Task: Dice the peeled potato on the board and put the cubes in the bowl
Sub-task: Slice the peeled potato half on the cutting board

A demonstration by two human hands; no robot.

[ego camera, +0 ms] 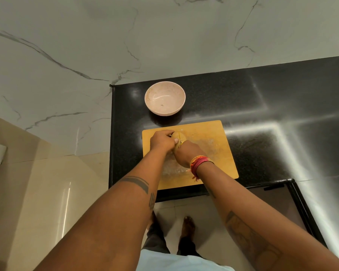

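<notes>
At the far-left part of the yellow cutting board (213, 145), toward its 11 o'clock corner, lies the peeled potato (179, 138). Only a small part of it shows between the hands, so its long axis cannot be told for sure; a cut line across its top runs roughly from 11 to 5 o'clock. The left hand (161, 141) sits at the potato's 9 o'clock, fingers curled over it and thumb pressed to its near side, holding it down. The right hand (185, 154) lies at its 5 o'clock, closed, presumably round a knife handle, though hardly any of the knife shows. The pale bowl (165, 98), holding no cubes, stands at 12 o'clock from the potato, just off the board's far edge on the black counter (272, 98). The board's 3 o'clock half is bare, with open counter beyond; the counter's left edge runs near the board's 9 o'clock side.
</notes>
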